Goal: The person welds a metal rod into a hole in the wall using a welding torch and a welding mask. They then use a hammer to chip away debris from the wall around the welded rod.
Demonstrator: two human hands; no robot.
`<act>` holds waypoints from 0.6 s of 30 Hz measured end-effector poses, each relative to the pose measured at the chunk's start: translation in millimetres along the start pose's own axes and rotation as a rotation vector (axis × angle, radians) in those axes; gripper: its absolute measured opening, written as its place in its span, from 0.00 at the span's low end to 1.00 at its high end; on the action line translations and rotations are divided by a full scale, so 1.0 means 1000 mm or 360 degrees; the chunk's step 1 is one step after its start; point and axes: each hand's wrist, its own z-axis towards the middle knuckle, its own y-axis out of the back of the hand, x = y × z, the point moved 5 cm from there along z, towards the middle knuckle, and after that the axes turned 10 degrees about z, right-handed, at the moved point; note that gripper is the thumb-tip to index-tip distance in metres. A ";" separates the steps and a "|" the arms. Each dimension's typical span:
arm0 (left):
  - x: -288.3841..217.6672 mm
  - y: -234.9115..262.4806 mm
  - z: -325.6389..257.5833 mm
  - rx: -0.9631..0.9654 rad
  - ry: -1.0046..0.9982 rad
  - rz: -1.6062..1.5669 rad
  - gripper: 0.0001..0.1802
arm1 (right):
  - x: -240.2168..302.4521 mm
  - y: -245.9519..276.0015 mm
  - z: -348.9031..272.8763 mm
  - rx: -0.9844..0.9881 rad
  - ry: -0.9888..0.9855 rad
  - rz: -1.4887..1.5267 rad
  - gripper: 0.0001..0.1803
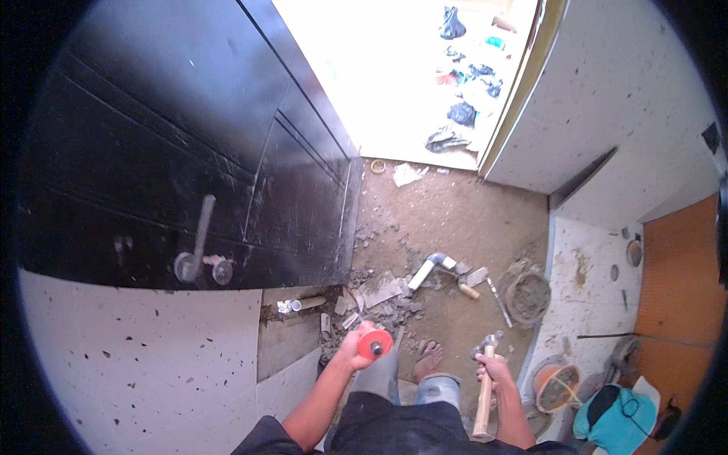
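Two hands in view, a left hand (355,347) and a right hand (493,370); one orange-capped chisel (374,343); one wooden-handled hammer (485,379); one bare foot in a sandal (428,359); one black door (189,144) with one lever handle (199,239); one white pipe elbow (432,267) on the dirt; one round pan of mortar (528,297); one orange bucket (557,385); one trowel (497,297).

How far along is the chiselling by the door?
Done: a patch of floor by the black door is broken up, with rubble scattered and a white pipe exposed. In hand: left hand grips a chisel with a red guard, right hand a hammer. Left: the rubble lies uncleared.
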 end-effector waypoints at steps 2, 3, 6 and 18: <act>-0.040 -0.090 0.000 0.0043 -0.0116 0.0200 0.03 | 0.049 0.011 -0.023 -0.0199 0.0162 -0.0249 0.09; -0.063 -0.128 0.003 -0.0001 -0.0159 0.0269 0.04 | 0.071 0.005 -0.032 -0.0233 0.0219 -0.0255 0.08; -0.123 -0.213 0.037 0.0287 -0.0320 0.0331 0.07 | 0.134 -0.016 -0.050 -0.0359 0.0373 -0.0301 0.09; -0.409 -0.414 0.316 -0.0354 -0.0091 0.0305 0.17 | 0.294 -0.148 0.072 -0.0454 -0.0013 -0.1325 0.22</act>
